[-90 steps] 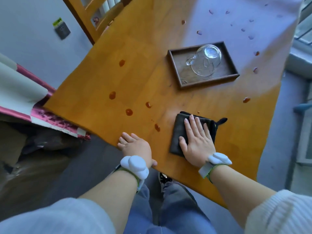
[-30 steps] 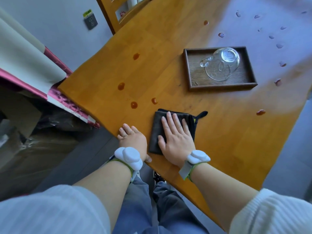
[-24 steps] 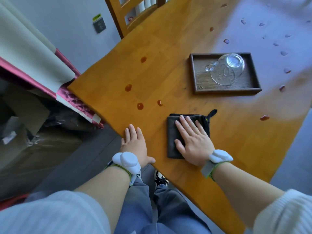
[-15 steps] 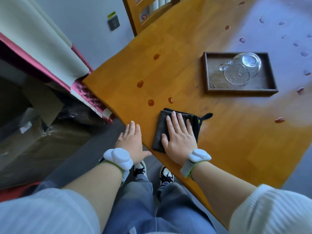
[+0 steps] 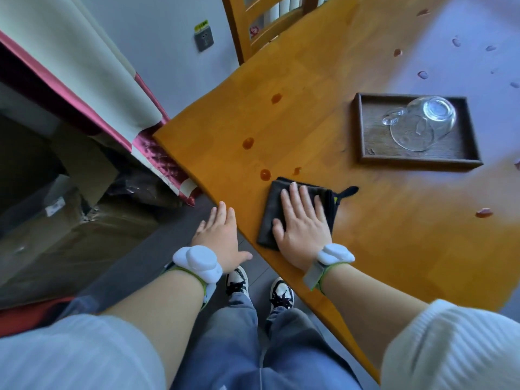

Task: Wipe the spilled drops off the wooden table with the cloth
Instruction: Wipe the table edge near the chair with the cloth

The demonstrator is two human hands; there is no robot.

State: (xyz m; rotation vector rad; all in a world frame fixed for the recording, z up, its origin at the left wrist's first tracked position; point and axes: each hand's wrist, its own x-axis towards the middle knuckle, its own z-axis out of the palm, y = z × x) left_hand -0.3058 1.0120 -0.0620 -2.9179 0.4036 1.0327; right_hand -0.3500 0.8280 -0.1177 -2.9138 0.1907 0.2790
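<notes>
A dark grey cloth (image 5: 269,213) with a small loop lies flat on the wooden table (image 5: 394,249) near its front edge. My right hand (image 5: 302,223) presses down on it, palm flat, fingers pointing away from me. Two brown drops (image 5: 265,174) sit just beyond the cloth's far left corner. Two more drops (image 5: 248,142) lie farther toward the table's left corner. Another drop (image 5: 484,212) lies to the right, and several pale drops (image 5: 423,75) show in the glare at the far right. My left hand (image 5: 219,237) hovers open beside the table edge, holding nothing.
A dark wooden tray (image 5: 359,128) holds a glass mug (image 5: 422,122) lying on its side, beyond the cloth. A wooden chair (image 5: 253,21) stands at the table's far side. Cardboard boxes (image 5: 70,220) and a pink and cream roll (image 5: 84,66) crowd the floor on the left.
My right hand slid the cloth left along the front edge toward the corner drops. A drop near the edge is gone. My left hand came off the table edge and spread open.
</notes>
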